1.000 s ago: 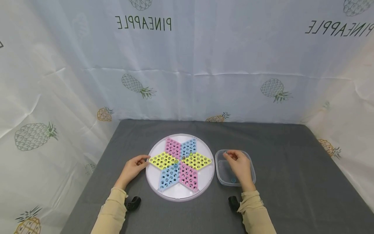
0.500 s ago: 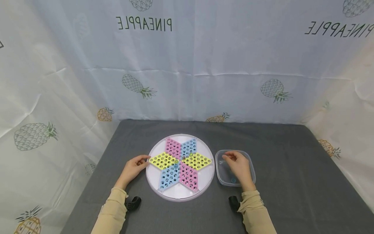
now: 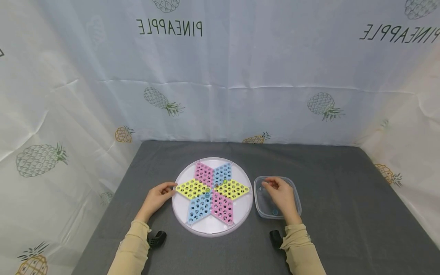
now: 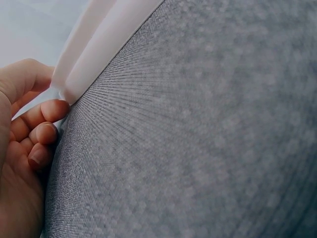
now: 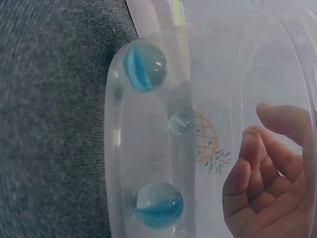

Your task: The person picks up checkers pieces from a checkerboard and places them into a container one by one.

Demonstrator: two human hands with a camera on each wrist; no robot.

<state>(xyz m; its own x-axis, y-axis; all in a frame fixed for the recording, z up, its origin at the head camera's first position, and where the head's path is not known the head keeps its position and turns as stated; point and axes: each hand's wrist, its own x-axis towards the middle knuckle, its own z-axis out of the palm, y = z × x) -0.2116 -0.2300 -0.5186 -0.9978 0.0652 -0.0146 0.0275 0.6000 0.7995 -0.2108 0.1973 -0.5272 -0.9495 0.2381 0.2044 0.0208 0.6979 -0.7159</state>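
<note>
Marble [image 5: 159, 205], lower centre, right-wrist frame: likely hard, slippery; pinch across middle. Right hand [image 3: 282, 194] loosely curled, empty; left hand [image 3: 157, 198] pinching Chinese-checkers board [image 3: 242, 212].

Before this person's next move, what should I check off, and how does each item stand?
1. Left hand steadies the game board: ok, grips its rim.
2. Right hand free: ok, no marble shows in its grasp.
3. Plastic container upright beside the board: ok.
4. Blue-swirled marbles inside the container: ok.
5. Board free of marbles, if wanted: not ok, a few sit near its centre.
6. Exact container count: cannot tell.
</note>
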